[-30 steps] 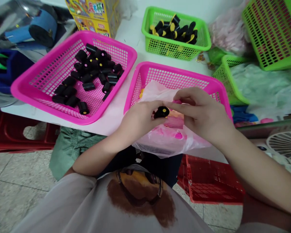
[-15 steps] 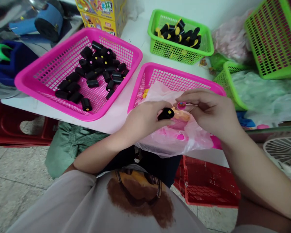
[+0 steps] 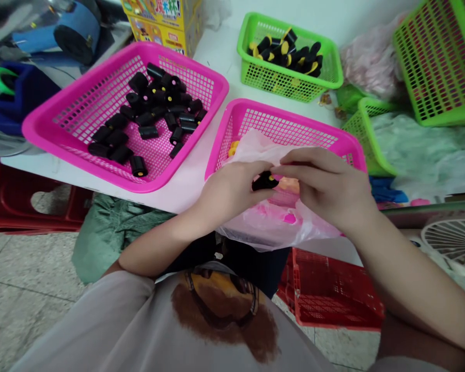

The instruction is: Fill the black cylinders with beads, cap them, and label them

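Between the thumb and fingers of my left hand (image 3: pixel 234 188) is a black cylindrical piece (image 3: pixel 264 181) with a yellow dot on its end. My right hand (image 3: pixel 325 181) pinches a small pink piece (image 3: pixel 278 177) against that end; the fingers hide most of it. Both hands are above a clear plastic bag (image 3: pixel 251 147) that lies in the right pink basket (image 3: pixel 294 122). Orange and bright pink pieces show in the bag, and a few yellow pieces (image 3: pixel 233 147) sit beside it at the basket's left.
Left is a pink basket (image 3: pixel 81 160) with many black cylinders. A green basket (image 3: pixel 282 85) behind holds black pieces with yellow ends. Yellow boxes (image 3: pixel 158 33) stand at the back, a blue tape dispenser (image 3: pixel 19 98) far left, a white fan (image 3: pixel 453 243) at right.
My right hand has moved left and brought the pink piece from beside the black cylinder up to its end. My left hand has stayed in place.
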`<state>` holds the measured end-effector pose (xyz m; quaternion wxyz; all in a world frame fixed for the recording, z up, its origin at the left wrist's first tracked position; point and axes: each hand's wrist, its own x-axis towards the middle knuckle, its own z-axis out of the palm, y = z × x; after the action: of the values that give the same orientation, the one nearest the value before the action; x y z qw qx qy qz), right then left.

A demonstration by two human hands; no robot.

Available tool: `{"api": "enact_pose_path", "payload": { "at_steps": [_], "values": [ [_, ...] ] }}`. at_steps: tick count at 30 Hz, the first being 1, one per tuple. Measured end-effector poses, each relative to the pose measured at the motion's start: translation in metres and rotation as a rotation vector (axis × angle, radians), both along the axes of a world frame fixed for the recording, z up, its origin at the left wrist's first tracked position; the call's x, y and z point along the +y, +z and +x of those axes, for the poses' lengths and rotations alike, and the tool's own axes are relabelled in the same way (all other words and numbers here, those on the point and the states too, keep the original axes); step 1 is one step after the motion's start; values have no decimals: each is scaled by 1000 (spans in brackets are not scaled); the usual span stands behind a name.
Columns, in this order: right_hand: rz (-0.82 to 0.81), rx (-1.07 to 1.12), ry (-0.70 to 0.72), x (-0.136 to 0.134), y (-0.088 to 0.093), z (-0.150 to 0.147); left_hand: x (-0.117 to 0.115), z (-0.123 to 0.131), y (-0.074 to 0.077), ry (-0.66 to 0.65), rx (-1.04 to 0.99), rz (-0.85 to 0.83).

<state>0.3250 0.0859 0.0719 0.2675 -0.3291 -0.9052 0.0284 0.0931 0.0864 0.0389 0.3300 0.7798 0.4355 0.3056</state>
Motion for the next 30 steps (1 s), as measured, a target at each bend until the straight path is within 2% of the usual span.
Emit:
{"api": "enact_pose_path", "payload": {
  "at_steps": [2,6,9,12,14,16,17,19,21,23,27,30],
  "values": [
    [5,18,-14,0,5,1,0,0,1,6,4,-11],
    [-121,56,-88,-4,12,1,-1,0,2,1,3,-41],
    [-153,79,-147,-6,16,-3,0,0,2,4,-11,-47],
    [-195,195,-183,-5,15,-5,0,1,-1,-4,-56,-42],
    [-286,271,-176,-4,12,-1,0,0,-2,-10,-102,-41],
    [-358,236,-128,-2,9,6,0,-1,-4,-14,-147,-43],
    [-347,185,-108,0,8,10,0,-2,-4,-12,-166,-42],
    [-211,82,-113,6,6,19,-1,-6,-3,-18,-191,-38],
    [-40,38,-199,19,3,26,-1,-9,-1,-49,-210,-48],
    [-11,-2,-330,37,-2,29,-1,-12,2,-95,-216,-81],
    [-395,-323,-556,80,-22,29,3,-15,4,-117,-185,-93],
    [-548,-509,-586,101,-37,27,5,-16,2,-102,-148,-32]
  ]
}}
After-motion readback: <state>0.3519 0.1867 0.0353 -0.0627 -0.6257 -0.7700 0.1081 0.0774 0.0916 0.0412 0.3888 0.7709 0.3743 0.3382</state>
